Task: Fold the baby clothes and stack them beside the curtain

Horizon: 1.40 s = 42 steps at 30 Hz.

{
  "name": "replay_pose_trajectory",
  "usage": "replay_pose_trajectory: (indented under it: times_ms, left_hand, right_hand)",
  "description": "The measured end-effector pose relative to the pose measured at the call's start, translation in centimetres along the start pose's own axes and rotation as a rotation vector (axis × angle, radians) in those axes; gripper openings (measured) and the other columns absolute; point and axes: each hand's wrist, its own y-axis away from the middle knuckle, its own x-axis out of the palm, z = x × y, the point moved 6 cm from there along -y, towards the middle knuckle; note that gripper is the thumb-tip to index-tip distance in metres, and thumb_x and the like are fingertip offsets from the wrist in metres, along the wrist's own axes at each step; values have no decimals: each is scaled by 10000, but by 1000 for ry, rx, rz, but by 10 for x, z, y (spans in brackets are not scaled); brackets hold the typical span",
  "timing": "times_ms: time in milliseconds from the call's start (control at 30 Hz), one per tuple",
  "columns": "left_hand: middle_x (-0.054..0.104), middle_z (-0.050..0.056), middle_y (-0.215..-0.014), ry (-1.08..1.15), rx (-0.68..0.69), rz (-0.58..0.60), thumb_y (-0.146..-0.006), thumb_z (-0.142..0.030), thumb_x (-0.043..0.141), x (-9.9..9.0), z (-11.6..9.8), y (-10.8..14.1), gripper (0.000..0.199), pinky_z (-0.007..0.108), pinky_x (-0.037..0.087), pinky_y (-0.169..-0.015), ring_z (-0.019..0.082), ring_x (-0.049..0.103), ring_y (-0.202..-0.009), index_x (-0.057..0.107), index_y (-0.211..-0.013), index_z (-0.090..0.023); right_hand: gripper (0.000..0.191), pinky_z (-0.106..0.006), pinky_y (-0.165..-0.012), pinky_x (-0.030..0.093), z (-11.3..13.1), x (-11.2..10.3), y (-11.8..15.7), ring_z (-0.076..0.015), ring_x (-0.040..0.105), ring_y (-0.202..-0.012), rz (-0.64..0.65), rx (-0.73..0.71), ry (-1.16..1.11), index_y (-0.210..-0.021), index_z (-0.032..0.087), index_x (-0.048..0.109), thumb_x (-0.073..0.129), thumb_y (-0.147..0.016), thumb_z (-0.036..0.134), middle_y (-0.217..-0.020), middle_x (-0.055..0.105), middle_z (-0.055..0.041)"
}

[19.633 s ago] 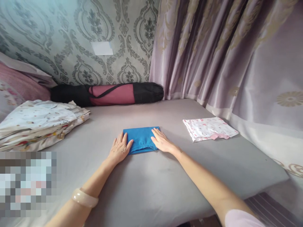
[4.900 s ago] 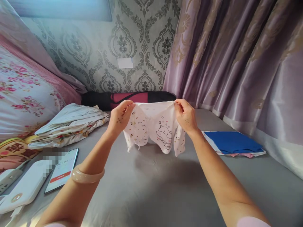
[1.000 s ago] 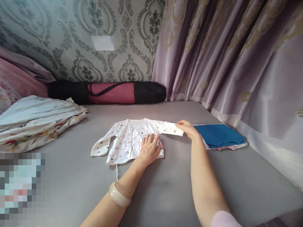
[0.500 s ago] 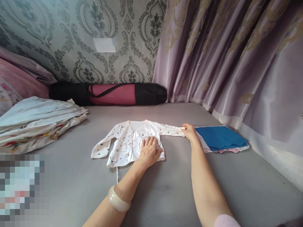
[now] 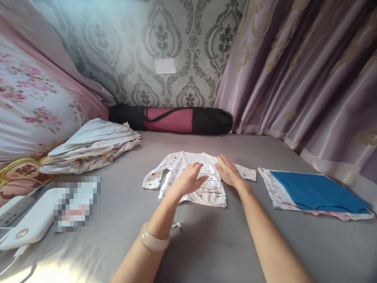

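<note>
Neither hand grips anything: the left hand (image 5: pixel 191 179) is open, its fingers lying together and its thumb held out over the middle of the small white shirt (image 5: pixel 210 198). The right hand (image 5: pixel 231 171), also open with fingers straight, is over the shirt's right shoulder area. Both look to be resting lightly on the cloth, though from this angle light contact and a slight hover are hard to tell apart.

The shirt lies face up and spread out, with its left sleeve (image 5: pixel 153 179) bent downward and its right sleeve (image 5: pixel 247 173) reaching out past the right hand. A thin white tie (image 5: pixel 177 225) lies on the grey sheet (image 5: pixel 132 243) just below the shirt, by the bracelet (image 5: pixel 153 237).

To the right of the shirt, a blue folded cloth (image 5: pixel 318 190) sits on a patterned white cloth (image 5: pixel 273 190). Beyond the shirt is a long black and maroon bag (image 5: pixel 169 119); to its left, a pile of pale cloths (image 5: pixel 94 139) and, nearer the person, a white power bank (image 5: pixel 38 220).

A sideways drag of either palm could ruck up the thin fabric or twist a sleeve, and the loose tie could snag on the bracelet or get trapped underneath.
</note>
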Motion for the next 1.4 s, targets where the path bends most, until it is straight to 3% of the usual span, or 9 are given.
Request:
replay_pose_trajectory:
  times_ms: [233,467,633,767,933,1067,1133,1267,1400]
  left_hand:
    - [623,125,-1243,-32,-485,-213,-852,-391,561,-81,94,34,479,307,490,-878,237,610,-1094,513,-1274,-170]
    - [695,116,-1091,-208,-851,109,-686,-442,652,-92,157,77,391,251,485,-665,249,667,-953,627,-983,-188]
    - [724,130,-996,-210,-907,125,-591,-396,703,-83,171,75,349,273,485,-602,266,687,-869,642,-872,-198]
    - [734,112,-911,-206,-881,78,-598,-317,705,-83,172,70,257,269,484,-589,262,691,-829,652,-827,-214]
    - [709,115,-999,-219,-929,-316,-797,-314,520,-112,164,77,216,348,493,-703,289,663,-933,642,-959,-238]
    - [645,88,-1178,-203,-736,-619,-830,-163,390,-129,154,79,312,353,481,-851,238,614,-1049,642,-999,-235]
    - [594,78,-1279,-234,-696,-621,-778,-97,412,-128,155,80,312,394,437,-953,258,537,-1181,666,-905,-224]
    - [691,134,-1041,-180,-962,-402,-715,-79,484,-116,180,89,252,586,334,-990,371,517,-1184,683,-801,-208]
    - [619,228,-1173,-148,-1023,-568,-852,-201,406,-117,187,94,334,540,422,-886,376,565,-1109,606,-1111,-133]
  right_hand:
    - [620,-464,-1182,77,-3,19,7,-217,104,-1463,161,45,21,-1506,145,256,201,-971,453,-1582,195,-97]
    - [648,-427,-1190,118,0,-4,8,-200,159,-1454,131,103,-138,-1501,138,275,151,-973,492,-1573,221,-94]
    - [606,-399,-1177,213,8,-19,2,-222,280,-1419,43,74,-244,-1462,168,371,243,-968,495,-1539,317,-86]
    - [584,-381,-1172,220,30,-23,-8,-219,297,-1412,92,9,-288,-1455,216,387,289,-966,520,-1531,345,-55]
    - [533,-377,-1151,242,73,-29,-24,-227,347,-1385,132,-87,-253,-1418,210,442,335,-970,478,-1497,403,-76]
    - [507,-355,-1137,259,108,-24,-34,-213,367,-1371,126,-160,-238,-1398,188,463,339,-975,439,-1478,427,-84]
    - [506,-357,-1133,262,124,-14,-36,-221,372,-1367,173,-188,-208,-1396,187,466,341,-975,438,-1476,430,-87]
    - [485,-346,-1113,285,151,3,-38,-241,404,-1345,241,-247,-130,-1380,157,487,380,-969,391,-1466,441,-111]
    - [388,-310,-1050,346,175,12,-47,-225,507,-1244,185,-329,-76,-1289,161,567,380,-967,270,-1358,555,-101]
